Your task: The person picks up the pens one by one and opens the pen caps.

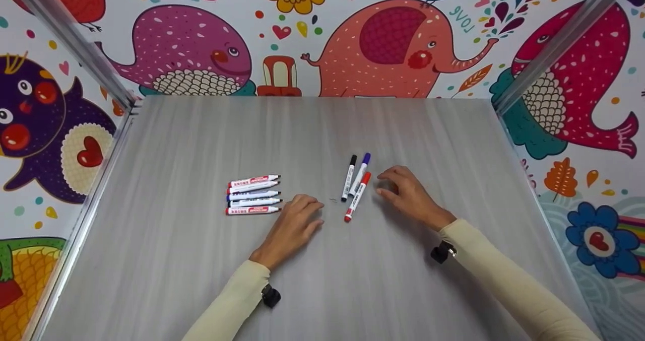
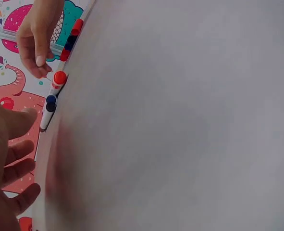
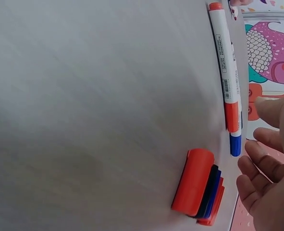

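In the head view, my left hand point(image 1: 289, 227) is loosely bent just right of a row of several uncapped whiteboard markers point(image 1: 253, 195), near their dark tips. My right hand point(image 1: 415, 200) hovers right of three capped markers: one black point(image 1: 348, 180), one blue point(image 1: 360, 175) and one red point(image 1: 358, 197). Its fingers are relaxed with nothing in them. In the right wrist view, several loose caps lie beside that hand, a red cap point(image 3: 193, 182) foremost; the head view does not show them. My left hand point(image 2: 12, 159) also holds nothing, fingers spread.
A grey wood-grain table point(image 1: 201, 139) carries everything. Walls printed with cartoon animals point(image 1: 393, 49) stand behind and at both sides, with metal posts point(image 1: 554, 44) at the corners. Small dark marks point(image 1: 333, 200) lie between the marker groups.
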Action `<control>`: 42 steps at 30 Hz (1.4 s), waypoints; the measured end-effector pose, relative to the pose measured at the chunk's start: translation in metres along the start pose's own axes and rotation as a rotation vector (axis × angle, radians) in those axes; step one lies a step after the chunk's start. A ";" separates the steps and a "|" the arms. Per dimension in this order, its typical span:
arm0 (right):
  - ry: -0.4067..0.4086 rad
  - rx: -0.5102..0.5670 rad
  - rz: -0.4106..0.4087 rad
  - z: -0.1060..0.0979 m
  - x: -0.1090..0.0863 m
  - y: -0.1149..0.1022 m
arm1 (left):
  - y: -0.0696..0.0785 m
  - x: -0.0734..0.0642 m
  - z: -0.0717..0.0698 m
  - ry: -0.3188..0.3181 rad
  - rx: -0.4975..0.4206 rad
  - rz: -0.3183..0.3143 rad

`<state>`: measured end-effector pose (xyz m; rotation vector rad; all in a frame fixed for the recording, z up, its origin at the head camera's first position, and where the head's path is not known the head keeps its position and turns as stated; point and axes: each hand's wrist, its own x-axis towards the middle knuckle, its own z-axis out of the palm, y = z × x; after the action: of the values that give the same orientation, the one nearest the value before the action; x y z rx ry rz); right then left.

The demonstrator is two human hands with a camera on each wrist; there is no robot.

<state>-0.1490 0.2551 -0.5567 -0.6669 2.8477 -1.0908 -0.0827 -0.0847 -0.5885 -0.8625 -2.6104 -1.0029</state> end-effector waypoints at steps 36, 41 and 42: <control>0.000 -0.057 0.062 0.019 0.028 0.000 | 0.033 0.023 0.046 -0.036 0.147 -0.019; 0.014 -0.067 0.040 0.024 0.032 0.001 | 0.032 0.025 0.048 -0.034 0.174 -0.005; 0.012 -0.064 0.042 0.024 0.033 0.001 | 0.032 0.025 0.049 -0.031 0.176 -0.003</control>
<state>-0.1752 0.2272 -0.5713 -0.6028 2.9042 -1.0049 -0.0837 -0.0216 -0.5976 -0.8378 -2.6774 -0.7521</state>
